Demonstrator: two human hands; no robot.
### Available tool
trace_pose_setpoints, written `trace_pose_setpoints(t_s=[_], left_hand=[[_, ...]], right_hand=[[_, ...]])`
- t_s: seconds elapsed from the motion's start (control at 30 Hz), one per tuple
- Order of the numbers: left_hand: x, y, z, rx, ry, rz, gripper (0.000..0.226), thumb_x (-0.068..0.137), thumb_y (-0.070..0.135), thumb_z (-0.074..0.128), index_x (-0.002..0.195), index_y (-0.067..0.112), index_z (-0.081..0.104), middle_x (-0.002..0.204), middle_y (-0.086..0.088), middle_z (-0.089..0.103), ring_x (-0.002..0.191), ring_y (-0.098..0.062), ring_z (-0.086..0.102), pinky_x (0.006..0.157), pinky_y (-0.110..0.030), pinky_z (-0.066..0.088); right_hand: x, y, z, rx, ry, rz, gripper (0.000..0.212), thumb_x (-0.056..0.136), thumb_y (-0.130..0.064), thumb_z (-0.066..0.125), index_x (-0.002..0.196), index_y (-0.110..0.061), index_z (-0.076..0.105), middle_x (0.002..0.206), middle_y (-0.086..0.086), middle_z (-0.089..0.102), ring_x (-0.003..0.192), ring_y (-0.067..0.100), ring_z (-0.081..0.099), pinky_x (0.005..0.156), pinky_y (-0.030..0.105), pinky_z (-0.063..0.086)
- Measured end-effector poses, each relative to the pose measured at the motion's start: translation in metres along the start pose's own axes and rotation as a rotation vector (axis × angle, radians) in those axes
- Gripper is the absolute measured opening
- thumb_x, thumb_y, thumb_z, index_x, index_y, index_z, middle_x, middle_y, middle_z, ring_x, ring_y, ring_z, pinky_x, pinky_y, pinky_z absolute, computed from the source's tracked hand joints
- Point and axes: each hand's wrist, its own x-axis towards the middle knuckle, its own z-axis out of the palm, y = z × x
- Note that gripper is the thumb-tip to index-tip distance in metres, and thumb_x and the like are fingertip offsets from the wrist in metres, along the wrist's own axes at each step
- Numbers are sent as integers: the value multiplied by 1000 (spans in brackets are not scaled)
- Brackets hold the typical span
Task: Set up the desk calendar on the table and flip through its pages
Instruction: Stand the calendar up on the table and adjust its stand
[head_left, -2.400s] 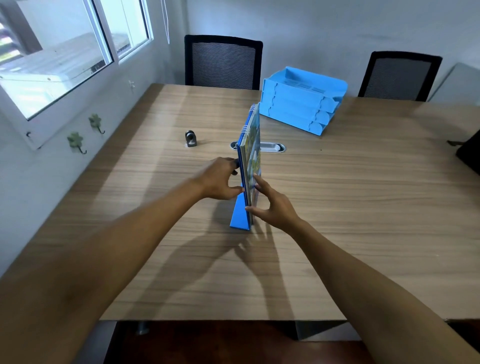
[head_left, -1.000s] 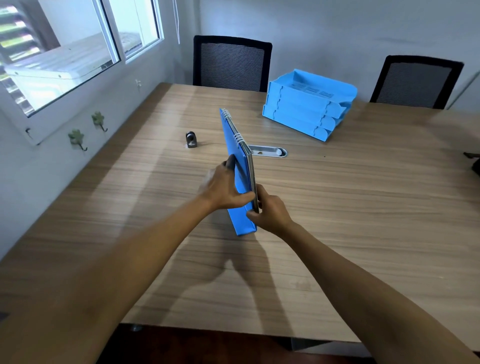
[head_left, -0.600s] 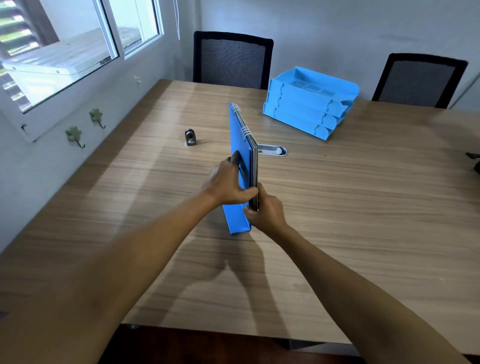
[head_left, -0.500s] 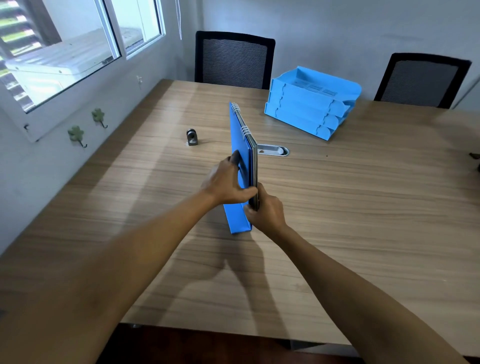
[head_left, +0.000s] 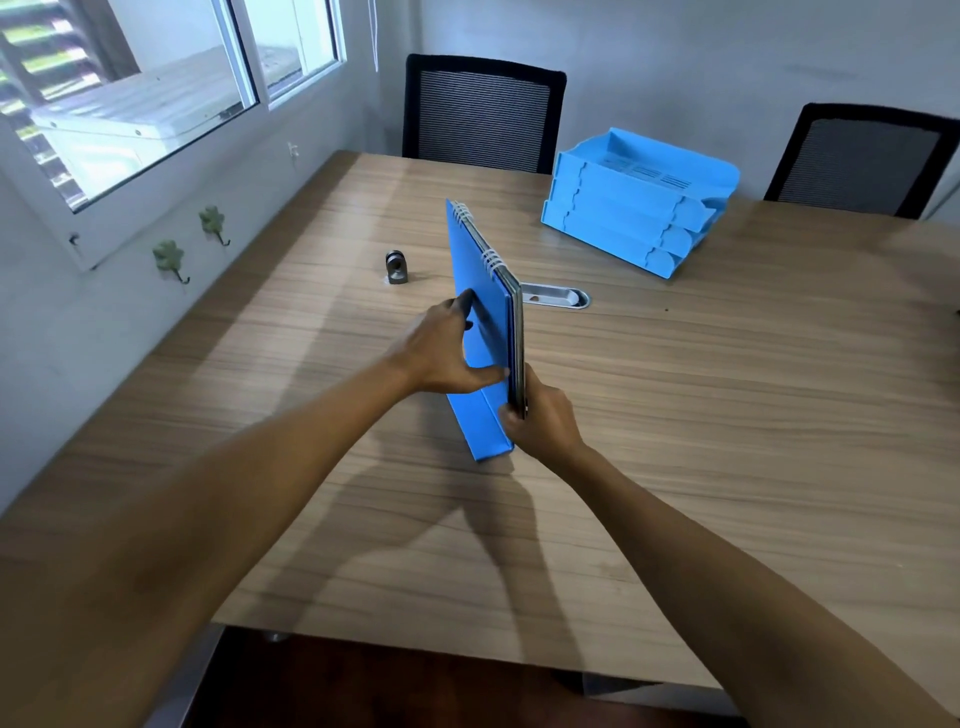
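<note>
Blue card, spiral-bound: the desk calendar (head_left: 480, 312) stands edge-on on the wood-grain table (head_left: 727, 415), left hand (head_left: 449, 353) and right hand (head_left: 540, 423) pinching its sides.

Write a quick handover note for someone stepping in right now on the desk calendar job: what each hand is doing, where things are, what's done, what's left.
Left hand: thumb and fingers pressed on the blue back panel of the desk calendar.
Right hand: gripping the lower near edge of the page stack.
Calendar: on edge on the wooden table, nearly closed, spiral binding on top, blue base touching the tabletop.
Nearby: blue stacked trays behind, small metal object to the left.
Done: calendar is at the table, upright.
Left: spread the stand so it stands alone, then flip the pages.
</note>
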Motion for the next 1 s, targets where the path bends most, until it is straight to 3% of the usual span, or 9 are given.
trace_pose_setpoints(t_s=[0.2, 0.47, 0.73, 0.9, 1.0], left_hand=[[-1, 1, -4, 48, -5, -2, 92, 59, 58, 75, 133, 15, 44, 127, -5, 61, 116, -22, 63, 84, -40, 57], [0, 3, 1, 70, -8, -5, 82, 58, 60, 63, 127, 19, 46, 116, -2, 65, 109, -20, 63, 90, -40, 55], [-6, 11, -2, -28, 22, -46, 66, 61, 49, 58, 120, 20, 50, 116, -3, 66, 113, -21, 64, 82, -40, 58], [-8, 16, -10, -101, 40, -77, 47, 68, 37, 59, 111, 17, 56, 109, 1, 69, 109, -20, 65, 75, -33, 61], [-8, 23, -14, -154, 46, -85, 39, 70, 32, 58, 108, 26, 54, 109, 2, 69, 111, -19, 65, 78, -36, 60]], right_hand=[[-2, -2, 0, 14, -21, -2, 61, 84, -13, 52, 142, -22, 37, 72, 8, 59, 69, 31, 60, 64, 43, 50], [-4, -6, 4, 10, 13, 25, 57, 84, -14, 53, 140, -19, 40, 72, 1, 56, 69, 27, 58, 65, 39, 49], [-7, -13, 13, -18, 116, 19, 55, 84, -15, 52, 138, -17, 43, 85, 14, 70, 78, 36, 65, 63, 30, 39], [-6, -20, 10, -71, 142, -30, 63, 86, -16, 52, 147, -19, 35, 95, 15, 71, 84, 37, 65, 66, 34, 44], [-5, -22, 2, -93, 166, -41, 63, 85, -17, 53, 146, -20, 36, 99, 15, 72, 86, 40, 65, 67, 36, 46]])
